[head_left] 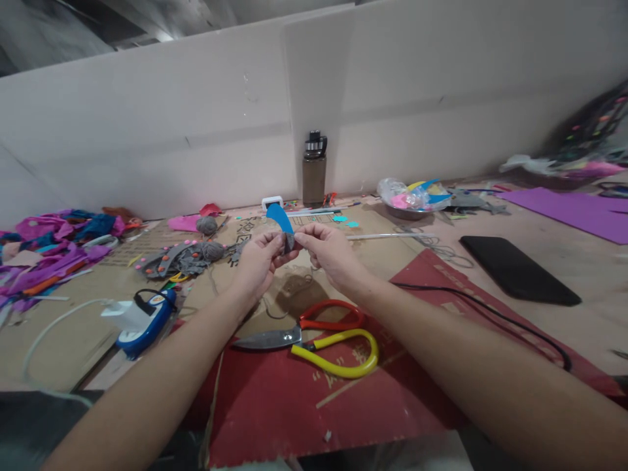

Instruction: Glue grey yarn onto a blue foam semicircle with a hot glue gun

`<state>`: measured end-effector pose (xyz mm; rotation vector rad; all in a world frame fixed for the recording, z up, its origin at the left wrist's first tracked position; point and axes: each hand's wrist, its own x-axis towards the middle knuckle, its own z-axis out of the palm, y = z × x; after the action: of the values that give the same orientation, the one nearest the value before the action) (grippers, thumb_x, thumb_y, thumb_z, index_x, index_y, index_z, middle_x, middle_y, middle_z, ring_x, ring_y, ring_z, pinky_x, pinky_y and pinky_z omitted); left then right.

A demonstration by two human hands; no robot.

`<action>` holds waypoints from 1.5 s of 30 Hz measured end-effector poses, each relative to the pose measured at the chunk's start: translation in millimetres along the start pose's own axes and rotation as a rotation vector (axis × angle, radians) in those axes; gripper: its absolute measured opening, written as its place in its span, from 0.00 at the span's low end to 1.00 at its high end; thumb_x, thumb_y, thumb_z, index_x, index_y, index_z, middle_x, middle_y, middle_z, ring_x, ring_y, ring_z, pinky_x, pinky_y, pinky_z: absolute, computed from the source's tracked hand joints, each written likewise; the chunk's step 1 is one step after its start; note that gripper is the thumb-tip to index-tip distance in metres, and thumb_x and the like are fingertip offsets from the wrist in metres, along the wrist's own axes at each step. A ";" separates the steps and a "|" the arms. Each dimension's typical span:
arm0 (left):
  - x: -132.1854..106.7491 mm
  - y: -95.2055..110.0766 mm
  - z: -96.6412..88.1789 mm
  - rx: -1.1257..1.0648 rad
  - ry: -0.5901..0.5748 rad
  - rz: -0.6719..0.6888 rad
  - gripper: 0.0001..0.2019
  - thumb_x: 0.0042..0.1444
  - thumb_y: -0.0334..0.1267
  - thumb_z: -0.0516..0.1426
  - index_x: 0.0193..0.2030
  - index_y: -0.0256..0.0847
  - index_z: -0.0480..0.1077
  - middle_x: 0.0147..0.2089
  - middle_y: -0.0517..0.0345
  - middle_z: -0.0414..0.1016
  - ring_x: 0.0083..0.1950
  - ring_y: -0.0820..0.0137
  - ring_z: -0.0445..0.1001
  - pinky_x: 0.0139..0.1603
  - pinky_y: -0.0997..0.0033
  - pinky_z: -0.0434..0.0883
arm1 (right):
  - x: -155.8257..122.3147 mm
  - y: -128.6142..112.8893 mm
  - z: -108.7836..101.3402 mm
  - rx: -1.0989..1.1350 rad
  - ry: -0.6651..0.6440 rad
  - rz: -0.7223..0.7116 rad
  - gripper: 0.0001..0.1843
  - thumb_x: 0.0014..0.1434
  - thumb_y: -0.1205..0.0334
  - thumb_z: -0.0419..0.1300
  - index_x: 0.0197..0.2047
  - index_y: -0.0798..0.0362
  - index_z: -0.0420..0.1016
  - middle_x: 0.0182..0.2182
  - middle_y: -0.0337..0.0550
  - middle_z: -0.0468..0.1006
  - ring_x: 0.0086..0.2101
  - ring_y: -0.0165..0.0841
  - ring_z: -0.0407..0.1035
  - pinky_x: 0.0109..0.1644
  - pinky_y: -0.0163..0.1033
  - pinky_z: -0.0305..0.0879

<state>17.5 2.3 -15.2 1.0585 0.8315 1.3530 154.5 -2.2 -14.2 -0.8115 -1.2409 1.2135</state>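
Note:
Above the cardboard, my left hand (pixel 265 256) pinches a small dark grey piece (pixel 288 243) from which a curved blue strip (pixel 278 215) sticks up. It looks like foam or felt, but I cannot tell for sure. My right hand (pixel 321 247) meets it from the other side, thumb and finger closed at the edge of the same piece. Whether a thread runs between the fingers is too small to see. Just below the hands lie scissors (pixel 275 338) with one red and one yellow handle, resting across a red board (pixel 294 405).
A water bottle (pixel 314 171) stands by the wall. At left are a power strip (pixel 147 324), grey yarn pieces (pixel 179 259) and colourful scraps (pixel 49 242). A bowl of scraps (pixel 413 210), a black phone (pixel 517 268) and purple sheets (pixel 572 210) lie at right.

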 end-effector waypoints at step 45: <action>3.2 4.2 -5.8 0.061 0.054 0.134 0.09 0.46 0.36 0.64 0.32 0.35 0.70 0.32 0.58 0.76 0.34 0.76 0.75 0.41 0.72 0.74 | -4.6 12.6 -3.4 -0.799 -0.147 -0.608 0.13 0.63 0.66 0.49 0.45 0.54 0.72 0.39 0.48 0.72 0.41 0.34 0.65 0.47 0.39 0.62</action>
<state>10.9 5.8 -12.9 1.1459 0.8590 1.4824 155.3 -3.3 -28.0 -0.8090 -1.9551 0.2602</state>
